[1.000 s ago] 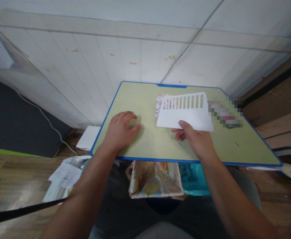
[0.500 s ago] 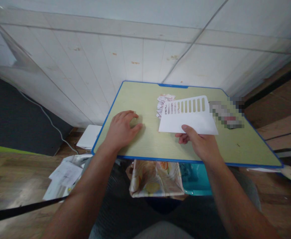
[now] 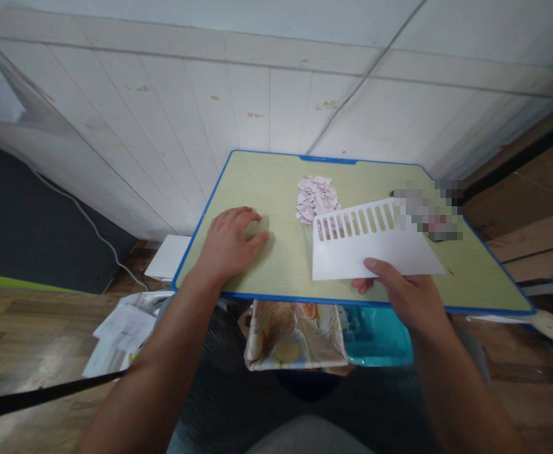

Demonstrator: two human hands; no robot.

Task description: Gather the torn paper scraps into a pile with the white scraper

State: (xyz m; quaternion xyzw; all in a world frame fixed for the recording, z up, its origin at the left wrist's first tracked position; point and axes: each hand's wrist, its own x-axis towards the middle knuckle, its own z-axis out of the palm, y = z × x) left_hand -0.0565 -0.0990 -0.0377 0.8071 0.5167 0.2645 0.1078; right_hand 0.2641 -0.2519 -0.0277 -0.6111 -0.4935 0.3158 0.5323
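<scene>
The two hands are well apart over a pale yellow-green surface (image 3: 280, 271) with a blue rim. The right hand (image 3: 406, 287) is clamped on a white card (image 3: 347, 260) — thumb on top, fingers underneath — at the card's near edge. The card bears a row of long slots along its far side and is held over the right-centre part of the surface; whether any part of it touches the surface cannot be told. Its far left corner lies just beside the near edge of a heap of torn paper scraps (image 3: 314, 194), and pale mottled patches show through its leftmost slots. The left hand (image 3: 231, 243) holds nothing: palm down over the left part of the surface, fingers loosely curved, thumb apart from them. On the right part of the surface, beyond the card, is an item (image 3: 425, 211) masked by pixel blocks, its nature unreadable. Below the near edge are a container lined with patterned cloth (image 3: 297, 340) and, just beside it on the right, a teal basin (image 3: 383, 343). Papers (image 3: 125, 331) lie at lower left.
</scene>
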